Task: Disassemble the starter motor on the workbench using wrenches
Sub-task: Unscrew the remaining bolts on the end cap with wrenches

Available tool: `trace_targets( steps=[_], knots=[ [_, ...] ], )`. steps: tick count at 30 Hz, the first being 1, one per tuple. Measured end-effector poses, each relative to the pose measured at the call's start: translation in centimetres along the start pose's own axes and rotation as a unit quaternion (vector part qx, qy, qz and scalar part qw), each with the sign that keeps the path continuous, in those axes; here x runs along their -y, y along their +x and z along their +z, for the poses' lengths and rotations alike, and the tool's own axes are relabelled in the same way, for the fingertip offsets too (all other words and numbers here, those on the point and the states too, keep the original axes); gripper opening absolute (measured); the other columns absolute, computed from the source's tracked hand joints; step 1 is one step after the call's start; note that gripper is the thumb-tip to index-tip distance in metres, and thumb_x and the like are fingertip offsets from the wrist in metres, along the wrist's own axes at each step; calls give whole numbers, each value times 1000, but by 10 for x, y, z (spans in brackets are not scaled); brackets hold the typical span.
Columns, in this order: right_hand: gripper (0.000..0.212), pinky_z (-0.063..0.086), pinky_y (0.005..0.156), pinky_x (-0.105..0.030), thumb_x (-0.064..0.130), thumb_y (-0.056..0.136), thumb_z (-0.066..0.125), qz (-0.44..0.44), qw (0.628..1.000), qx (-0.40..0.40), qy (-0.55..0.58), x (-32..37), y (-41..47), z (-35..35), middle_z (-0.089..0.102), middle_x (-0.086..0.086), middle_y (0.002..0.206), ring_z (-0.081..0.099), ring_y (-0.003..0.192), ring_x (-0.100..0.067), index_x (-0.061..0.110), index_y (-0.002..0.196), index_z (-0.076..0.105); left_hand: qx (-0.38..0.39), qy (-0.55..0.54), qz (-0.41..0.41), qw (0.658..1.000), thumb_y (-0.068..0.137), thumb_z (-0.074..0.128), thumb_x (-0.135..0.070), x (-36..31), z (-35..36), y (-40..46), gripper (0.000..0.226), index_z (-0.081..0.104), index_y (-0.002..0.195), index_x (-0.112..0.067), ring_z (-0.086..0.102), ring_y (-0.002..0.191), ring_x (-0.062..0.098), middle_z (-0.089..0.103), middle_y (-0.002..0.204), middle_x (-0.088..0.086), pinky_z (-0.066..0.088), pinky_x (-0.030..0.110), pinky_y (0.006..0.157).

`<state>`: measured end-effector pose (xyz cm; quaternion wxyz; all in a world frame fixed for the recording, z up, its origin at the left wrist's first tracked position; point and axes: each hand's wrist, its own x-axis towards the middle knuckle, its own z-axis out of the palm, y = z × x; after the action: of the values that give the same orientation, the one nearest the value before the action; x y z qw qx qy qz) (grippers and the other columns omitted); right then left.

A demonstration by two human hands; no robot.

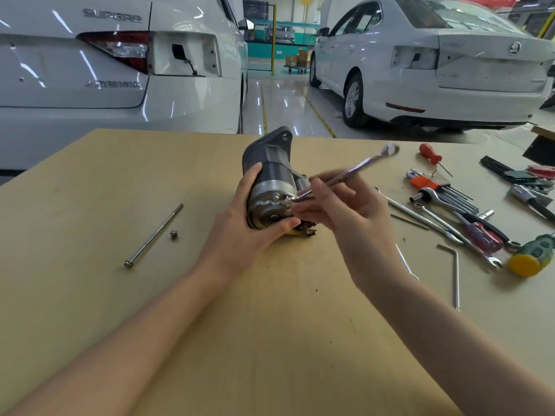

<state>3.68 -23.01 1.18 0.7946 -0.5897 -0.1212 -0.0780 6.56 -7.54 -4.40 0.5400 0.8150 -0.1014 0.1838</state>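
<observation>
We have the starter motor [270, 181] lying near the middle of the workbench [90, 295], its dark mounting flange pointing far and its silver end cap facing us. Our left hand [246, 232] curls round the near end of the body, thumb under the end cap and fingers over the far left side, holding it steady. Our right hand [345, 211] pinches the shank of a wrench [354, 172] between thumb and fingers; the near end of the wrench sits at a fastener on the end cap, and its far end slants up to the right, blurred. On the bench to the left lie a long through bolt [154, 235] and just beside it a small nut [173, 234], apart from the motor. To the right we see a scatter of tools: a hex key set [441, 190], a red screwdriver [432, 156], loose spanners [444, 226], a bent hex key [455, 274] and a yellow-capped handle [531, 259]. Two white cars [435, 61] stand beyond the bench.
</observation>
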Motion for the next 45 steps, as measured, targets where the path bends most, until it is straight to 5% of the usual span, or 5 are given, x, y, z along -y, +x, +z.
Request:
trace_targets(
  steps=[10,18,23,39,45],
  knots=[
    [28,31,75,-25,9,93,47,-337,563,259,-709,2,11,36,54,-9,123,50,98,-17,15,115,63,-2,144,19,989,89,64,-23,13,0,7,80,15,148,-46,57,64,-10,53,75,-31,45,8,57],
    [6,52,58,-24,4,92,57,-48,996,21,-71,4,-1,0,66,-8,71,64,60,-14,5,87,61,2,7,11,1000,65,82,-48,3,0,1,94,30,143,-49,59,91,-18,61,97,-36,38,-4,73],
    [10,54,53,-21,1,93,52,198,957,-61,202,-1,3,-15,64,-13,68,67,56,-17,-1,84,56,1,10,12,1000,56,74,-60,-4,-1,0,100,29,144,-45,56,91,-21,58,103,-31,36,-4,74],
    [4,57,65,-25,2,93,54,163,963,-27,214,-6,0,-8,68,-16,77,71,73,-25,-1,95,56,-4,-2,21,1000,57,74,-63,-4,0,1,100,29,144,-46,55,91,-23,54,102,-37,36,-4,73],
    [3,56,61,-28,1,91,59,-82,978,29,-191,11,4,5,65,-9,72,66,63,-18,3,88,60,-1,12,3,1000,65,83,-46,1,0,0,94,30,143,-48,59,90,-18,60,95,-38,38,-3,74]
  ],
)
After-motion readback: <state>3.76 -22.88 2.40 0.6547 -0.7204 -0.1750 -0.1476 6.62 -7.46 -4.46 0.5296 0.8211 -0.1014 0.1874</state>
